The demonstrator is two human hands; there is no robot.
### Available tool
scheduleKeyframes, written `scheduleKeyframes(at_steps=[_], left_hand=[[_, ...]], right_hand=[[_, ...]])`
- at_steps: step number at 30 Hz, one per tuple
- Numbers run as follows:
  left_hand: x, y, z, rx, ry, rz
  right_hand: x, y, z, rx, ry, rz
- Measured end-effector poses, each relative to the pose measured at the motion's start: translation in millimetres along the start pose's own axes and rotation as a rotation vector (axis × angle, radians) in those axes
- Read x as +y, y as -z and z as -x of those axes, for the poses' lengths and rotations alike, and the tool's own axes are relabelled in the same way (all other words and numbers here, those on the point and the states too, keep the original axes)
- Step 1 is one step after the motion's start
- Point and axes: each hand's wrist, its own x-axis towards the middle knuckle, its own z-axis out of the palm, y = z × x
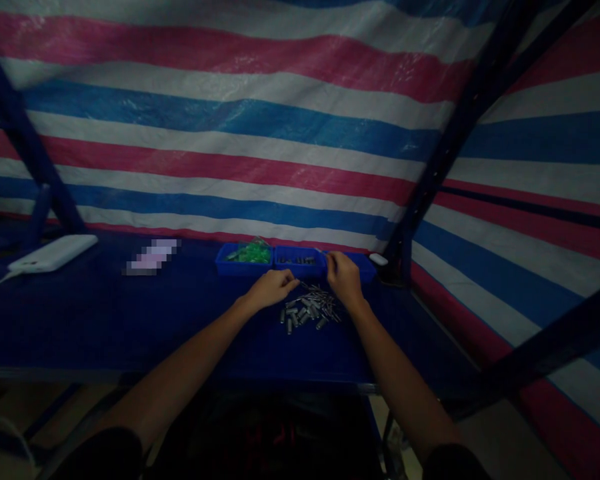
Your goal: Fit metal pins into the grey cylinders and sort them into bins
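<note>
My left hand [273, 288] is closed in a pinch at the left edge of a loose pile. A thin metal pin [303, 285] shows at its fingertips. My right hand [344, 275] is bent over the right side of the pile, in front of the bins, with thumb and fingers pressed together. Whatever it holds is too small and dark to make out. Between and below the hands lie several thin metal pins [325, 300] and several short grey cylinders [304, 315], heaped together on the blue table [190, 327].
Behind the hands stand a blue bin [244, 269] with green pieces in a clear bag, a middle blue bin [300, 270] with small metal parts, and a right blue bin [365, 268]. A white power bank [55, 253] with a cable lies left. Blue frame posts [437, 157] flank the striped sheet [240, 120].
</note>
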Motion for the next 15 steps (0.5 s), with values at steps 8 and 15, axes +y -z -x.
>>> scheduleKeyframes(at_steps=[8, 15], left_hand=[[-10, -19.3, -15, -0.127, 0.027, -0.068], [-5, -11.8, -8, -0.112, -0.006, -0.201]], right_hand=[[33, 2, 3, 0.025, -0.308, 0.177], [-16, -14, 12, -0.323, -0.041, -0.049]])
